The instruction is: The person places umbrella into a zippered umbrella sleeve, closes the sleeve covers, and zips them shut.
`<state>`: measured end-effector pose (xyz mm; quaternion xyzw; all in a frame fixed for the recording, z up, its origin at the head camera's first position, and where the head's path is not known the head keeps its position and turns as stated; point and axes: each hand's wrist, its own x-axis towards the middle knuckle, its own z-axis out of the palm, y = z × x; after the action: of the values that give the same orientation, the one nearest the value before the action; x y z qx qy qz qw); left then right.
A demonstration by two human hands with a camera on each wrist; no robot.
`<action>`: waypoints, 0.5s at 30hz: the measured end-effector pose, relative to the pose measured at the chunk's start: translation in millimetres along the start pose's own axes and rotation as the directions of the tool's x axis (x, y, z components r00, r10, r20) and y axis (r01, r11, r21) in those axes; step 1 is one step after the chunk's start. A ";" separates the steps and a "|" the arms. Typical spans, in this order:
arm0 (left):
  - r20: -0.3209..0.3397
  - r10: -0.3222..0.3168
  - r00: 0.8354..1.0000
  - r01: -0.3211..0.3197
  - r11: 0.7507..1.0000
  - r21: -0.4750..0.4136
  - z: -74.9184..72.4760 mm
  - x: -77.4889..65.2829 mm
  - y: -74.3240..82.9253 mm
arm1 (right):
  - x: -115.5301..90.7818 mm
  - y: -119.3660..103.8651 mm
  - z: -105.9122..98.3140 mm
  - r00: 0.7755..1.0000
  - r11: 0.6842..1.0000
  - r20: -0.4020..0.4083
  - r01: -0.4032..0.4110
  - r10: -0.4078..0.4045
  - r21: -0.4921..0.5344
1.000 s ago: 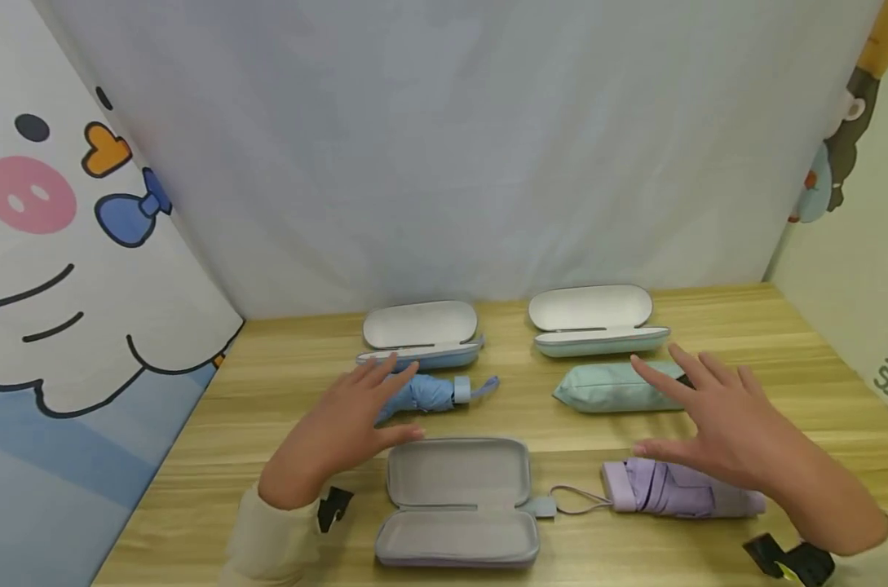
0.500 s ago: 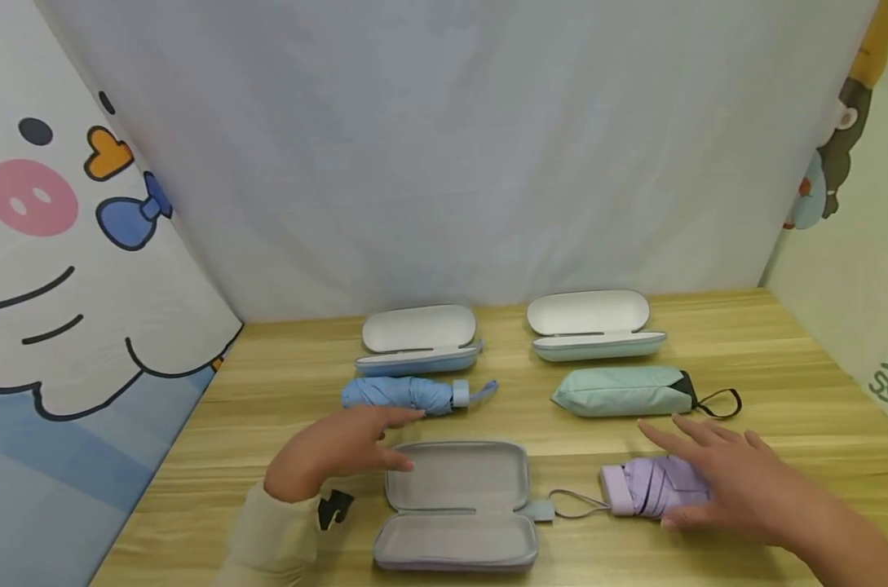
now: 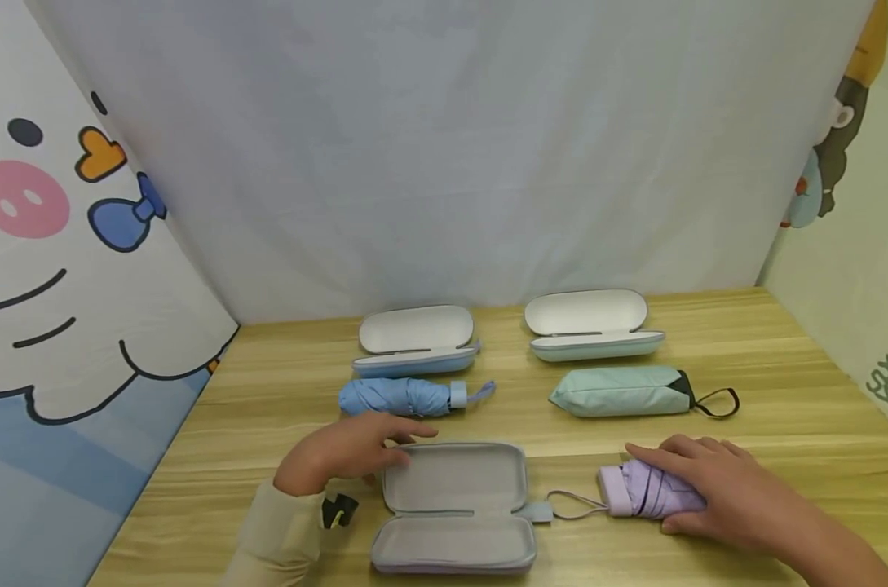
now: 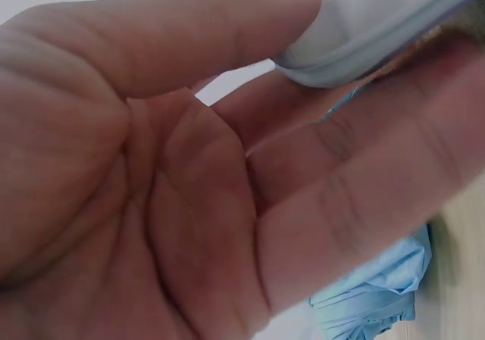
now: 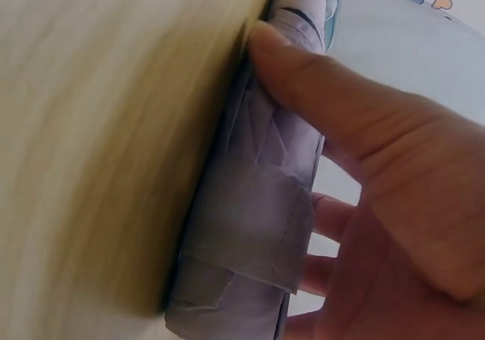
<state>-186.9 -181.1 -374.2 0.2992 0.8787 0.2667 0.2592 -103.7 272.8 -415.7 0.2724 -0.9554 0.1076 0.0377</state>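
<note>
An open glasses case (image 3: 454,542), grey inside with a lavender underside, lies at the front middle. My left hand (image 3: 348,452) is at the left end of its raised lid. In the left wrist view the thumb (image 4: 280,7) lies against the lid's inside (image 4: 364,22), with the fingers behind it. To the right, my right hand (image 3: 722,493) grips a folded lavender umbrella (image 3: 660,489) lying on the table. Its thumb (image 5: 303,67) is on the near side and its fingers reach round the far side. The palm covers the umbrella's rear part in the head view.
Behind are a folded blue umbrella (image 3: 399,397) and a folded mint umbrella (image 3: 623,391) with a black strap. Farther back stand an open blue glasses case (image 3: 417,361) and an open mint one (image 3: 598,346), near the white curtain (image 3: 444,163). The lavender umbrella's cord (image 3: 576,505) reaches the front case.
Both hands have come down from above the table. The left has reached the front case's lid, and the right has closed round the lavender umbrella. The cases and umbrellas have stayed put.
</note>
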 end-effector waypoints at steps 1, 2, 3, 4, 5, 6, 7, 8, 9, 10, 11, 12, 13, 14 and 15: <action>0.001 0.002 1.000 -0.002 1.000 -0.004 0.2 -0.5 0.0 | 0.6 -0.1 0.2 1.000 1.000 -0.007 0.013 -0.013 -0.006; 0.000 0.003 1.000 -0.003 1.000 -0.014 0.3 -0.9 0.3 | 0.8 -0.2 0.0 1.000 1.000 -0.017 0.024 -0.025 -0.014; 0.000 0.007 1.000 -0.007 1.000 -0.027 0.4 -1.2 0.4 | 0.9 -0.4 -0.3 0.999 0.999 -0.028 0.034 -0.035 -0.022; 0.001 0.012 1.000 -0.012 0.999 -0.038 0.6 -1.5 0.6 | 1.1 -0.6 -0.2 0.998 0.999 -0.037 0.044 -0.045 -0.031; 0.005 0.011 1.000 -0.011 0.998 -0.063 0.7 -1.8 0.7 | 1.2 -0.8 -0.2 0.997 0.998 -0.047 0.052 -0.054 -0.040; 0.004 0.017 1.000 -0.017 0.997 -0.072 0.9 -2.0 0.8 | 1.2 -1.1 -0.3 0.997 0.997 -0.053 0.056 -0.058 -0.046; 0.004 0.025 1.000 -0.025 0.996 -0.086 1.0 -2.0 0.8 | 1.3 -1.3 -0.7 0.996 0.997 -0.059 0.058 -0.061 -0.051; 0.004 0.032 0.999 -0.032 0.994 -0.101 1.2 -2.0 0.9 | 1.4 -1.6 -1.4 0.996 0.997 -0.064 0.058 -0.062 -0.054; 0.003 0.039 0.999 -0.039 0.993 -0.114 1.3 -2.0 1.0 | 1.6 -2.1 -2.6 0.996 0.997 -0.071 0.055 -0.059 -0.055; 0.001 0.046 0.999 -0.045 0.992 -0.122 1.2 -2.0 1.2 | 2.1 -2.1 -4.2 0.996 0.997 -0.072 0.051 -0.054 -0.054; 0.000 0.049 0.999 -0.049 0.990 -0.135 1.2 -2.0 1.5 | 2.5 -2.3 -6.7 0.996 0.997 -0.078 0.045 -0.049 -0.056; -0.003 0.054 0.999 -0.054 0.988 -0.145 1.0 -2.1 2.0 | 3.0 -2.4 -9.8 0.995 0.997 -0.084 0.041 -0.046 -0.059; -0.003 0.061 0.998 -0.061 0.986 -0.156 0.8 -2.2 2.6 | 3.5 -2.3 -13.4 0.994 0.997 -0.098 0.038 -0.045 -0.069; -0.004 0.066 0.998 -0.066 0.985 -0.161 0.5 -2.4 3.4 | 4.1 -2.4 -18.1 0.994 0.996 -0.105 0.034 -0.042 -0.082; -0.005 0.070 0.998 -0.070 0.984 -0.164 0.3 -2.6 4.3 | 4.9 -2.4 -23.2 0.994 0.995 -0.106 0.027 -0.036 -0.091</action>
<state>-183.3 -179.9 -370.9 0.3078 0.8426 0.3469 0.2738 -106.2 273.5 -391.9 0.2793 -0.9514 0.0784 0.1030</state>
